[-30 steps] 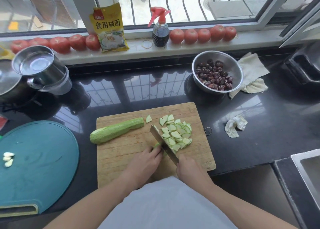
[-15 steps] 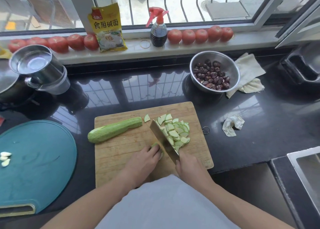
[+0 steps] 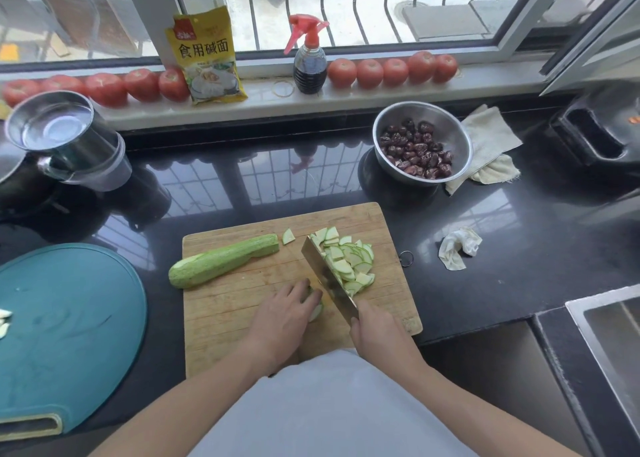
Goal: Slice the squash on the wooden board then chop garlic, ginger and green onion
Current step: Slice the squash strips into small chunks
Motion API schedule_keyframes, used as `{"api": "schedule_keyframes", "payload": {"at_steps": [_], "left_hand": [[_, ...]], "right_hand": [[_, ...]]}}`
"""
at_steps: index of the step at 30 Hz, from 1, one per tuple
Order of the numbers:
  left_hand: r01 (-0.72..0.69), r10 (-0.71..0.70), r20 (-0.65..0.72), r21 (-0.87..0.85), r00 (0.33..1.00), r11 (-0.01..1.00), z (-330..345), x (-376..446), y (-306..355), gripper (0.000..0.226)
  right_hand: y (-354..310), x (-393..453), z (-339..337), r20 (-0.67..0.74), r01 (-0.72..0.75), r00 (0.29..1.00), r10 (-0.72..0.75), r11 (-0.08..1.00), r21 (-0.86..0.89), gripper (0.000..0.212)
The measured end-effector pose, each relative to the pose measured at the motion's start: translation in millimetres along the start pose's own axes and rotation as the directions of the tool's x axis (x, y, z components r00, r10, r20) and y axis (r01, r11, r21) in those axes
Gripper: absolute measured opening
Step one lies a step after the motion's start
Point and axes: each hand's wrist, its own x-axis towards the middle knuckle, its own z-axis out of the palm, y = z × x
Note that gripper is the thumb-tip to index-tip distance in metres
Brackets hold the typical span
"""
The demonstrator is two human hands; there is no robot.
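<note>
Black glossy countertop (image 3: 519, 249) takes up most of the shot, stretching away from both hands up to the window ledge. Off to the far side of the left hand (image 3: 282, 321) there's a big teal round board (image 3: 69, 325) with a few pale garlic cloves (image 3: 4, 321) at its outer edge.

Both hands are over the wooden board (image 3: 228, 304). A long uncut squash half (image 3: 223, 264) lies up and outward from the left hand, not touching it. The left hand has its fingers curled down over a small leftover squash piece (image 3: 317, 309), pinning it to the board, mostly covering it.

The right hand (image 3: 377, 335) is wrapped tight around the handle of the cleaver (image 3: 327, 278), blade angled away from the hand and sitting right between the left fingertips and the pile of squash slices (image 3: 349, 261). The pile is just past the right hand, on the blade's far side, touching it. One stray slice (image 3: 288, 236) sits alone near the cut end of the long half.

Further out beyond the right hand: a steel bowl of red dates (image 3: 420, 145) with a cloth (image 3: 490, 141) beside it, and a small crumpled rag (image 3: 459, 247) off the board's edge. Beyond the left hand, a steel pot of water (image 3: 65, 138). Tomatoes (image 3: 391, 70), a yellow packet (image 3: 206, 55) and a spray bottle (image 3: 309, 58) line the ledge.
</note>
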Motion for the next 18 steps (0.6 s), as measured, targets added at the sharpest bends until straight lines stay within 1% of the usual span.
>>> {"api": "schedule_keyframes", "payload": {"at_steps": [2,3,5,7,9,11,13,14,16,18], "left_hand": [[0.038,-0.038,-0.006,0.006,0.999,0.999,1.2,0.9,1.7,0.053],[0.086,-0.086,-0.011,0.001,0.996,0.996,1.1,-0.4,-0.2,0.051],[0.224,-0.225,-0.027,-0.041,0.974,0.974,-0.8,-4.5,-9.9,0.049],[0.340,-0.344,-0.048,-0.084,0.938,0.937,-2.0,-11.1,-26.1,0.044],[0.419,-0.429,-0.068,-0.124,0.901,0.899,-1.2,-22.5,-43.2,0.041],[0.475,-0.488,-0.082,-0.144,0.869,0.868,1.7,-38.9,-58.9,0.043],[0.501,-0.513,-0.086,-0.126,0.854,0.856,5.3,-54.3,-70.5,0.045],[0.501,-0.512,-0.086,-0.122,0.854,0.857,6.3,-58.9,-73.8,0.045],[0.477,-0.485,-0.092,-0.100,0.870,0.873,8.6,-62.8,-74.2,0.046],[0.428,-0.433,-0.097,-0.068,0.896,0.901,11.7,-61.3,-68.6,0.050]], "right_hand": [[0.1,-1.3,-0.7,-0.006,0.009,1.000,-0.009,1.000,0.014,0.010],[0.2,-2.0,-0.6,-0.009,0.017,1.000,-0.016,1.000,0.015,0.010],[1.8,-2.3,-0.1,-0.005,0.033,0.999,-0.033,0.999,0.005,0.010],[5.0,-1.8,1.9,0.020,0.053,0.998,-0.053,0.999,-0.002,0.010],[8.0,-0.8,4.9,0.077,0.092,0.993,-0.090,0.995,-0.031,0.011],[7.8,1.5,8.4,0.171,0.162,0.975,-0.141,0.980,-0.117,0.012],[7.1,4.3,12.2,0.249,0.228,0.953,-0.171,0.948,-0.221,0.015],[7.8,5.7,14.1,0.266,0.248,0.947,-0.181,0.937,-0.245,0.017],[11.9,7.4,14.8,0.269,0.247,0.945,-0.184,0.944,-0.221,0.014],[18.5,10.8,9.2,0.246,0.214,0.955,-0.165,0.958,-0.190,0.013]]}}
